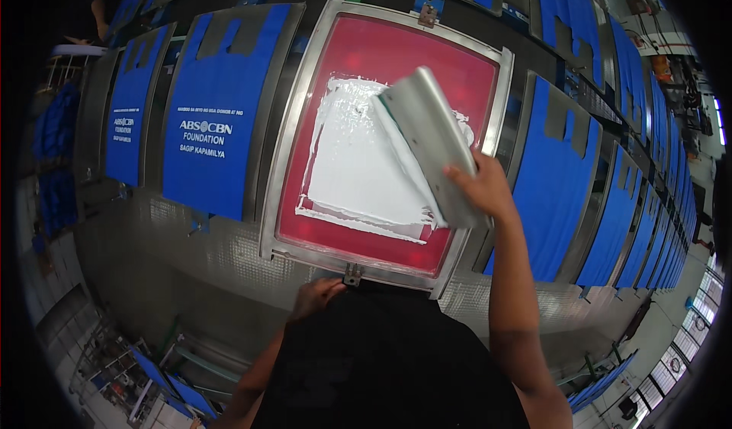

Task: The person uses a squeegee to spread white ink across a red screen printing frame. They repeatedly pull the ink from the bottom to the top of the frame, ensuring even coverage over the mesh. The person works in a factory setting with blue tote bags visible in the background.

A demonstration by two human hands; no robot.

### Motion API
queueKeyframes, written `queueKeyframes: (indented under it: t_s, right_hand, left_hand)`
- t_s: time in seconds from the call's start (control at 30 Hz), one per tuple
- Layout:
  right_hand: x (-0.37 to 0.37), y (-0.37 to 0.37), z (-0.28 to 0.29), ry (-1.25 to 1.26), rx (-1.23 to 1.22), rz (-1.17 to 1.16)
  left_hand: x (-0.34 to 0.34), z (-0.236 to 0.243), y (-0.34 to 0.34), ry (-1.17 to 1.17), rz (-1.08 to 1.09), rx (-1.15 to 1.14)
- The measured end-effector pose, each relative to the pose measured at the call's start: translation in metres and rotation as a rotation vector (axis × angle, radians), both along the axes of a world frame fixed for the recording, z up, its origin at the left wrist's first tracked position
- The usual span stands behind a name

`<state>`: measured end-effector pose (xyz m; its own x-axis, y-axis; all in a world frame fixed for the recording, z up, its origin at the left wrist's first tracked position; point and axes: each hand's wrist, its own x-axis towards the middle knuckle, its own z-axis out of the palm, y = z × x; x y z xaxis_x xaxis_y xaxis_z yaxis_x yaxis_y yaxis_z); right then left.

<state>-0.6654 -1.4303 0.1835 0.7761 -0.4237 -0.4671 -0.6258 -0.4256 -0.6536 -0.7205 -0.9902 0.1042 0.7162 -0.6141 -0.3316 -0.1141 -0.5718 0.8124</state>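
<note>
My right hand (484, 189) grips a wide metal squeegee (419, 124), held diagonally over the right part of a screen-printing screen (362, 44). Its green blade edge meets thick white ink (343, 155) spread across the middle of the red mesh, inside a silver frame. My left hand (319, 296) is low, just left of the small metal clamp (352, 275) at the frame's bottom edge, fingers curled; what they hold is hidden.
Blue fabric pieces (557, 170) lie on metal boards in rows either side of the screen and beyond it; those at left (206, 177) bear white prints. More blue cloths (57, 132) hang at far left. Part of another person's arm (99, 14) shows at upper left.
</note>
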Motion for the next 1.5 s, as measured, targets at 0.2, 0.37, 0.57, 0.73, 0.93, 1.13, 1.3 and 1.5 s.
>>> queueKeyframes:
  t_s: [0.2, 0.37, 0.57, 0.73, 0.93, 1.13, 1.3, 1.5]
  right_hand:
    - [0.101, 0.012, 0.02, -0.065, -0.548, 0.507]
    - [0.072, 0.033, -0.082, -0.538, -0.875, 0.6]
    - [0.026, 0.067, -0.032, -0.393, -0.673, 0.618]
    - [-0.022, 0.106, -0.001, -0.305, -0.418, 0.656]
    - [-0.057, 0.154, -0.006, -0.087, -0.326, 0.676]
    - [-0.073, 0.143, -0.002, -0.068, -0.406, 0.517]
    - [-0.124, 0.136, -0.017, -0.054, -0.569, 0.268]
    - [-0.13, 0.146, -0.038, -0.066, -0.619, 0.209]
  left_hand:
    - [-0.007, 0.012, -0.037, 0.768, 0.458, 0.089]
    - [-0.021, 0.007, -0.042, 0.773, 0.548, 0.033]
    - [-0.038, -0.017, -0.029, 0.834, 0.627, -0.086]
    - [-0.014, -0.003, -0.032, 0.758, 0.441, 0.069]
    - [0.055, 0.024, -0.013, -0.73, 0.049, 0.068]
    - [0.16, 0.021, -0.044, -0.884, -0.42, 0.327]
    - [0.157, 0.018, -0.044, -0.907, -0.511, 0.274]
    - [0.145, 0.003, -0.034, -1.013, -0.397, 0.229]
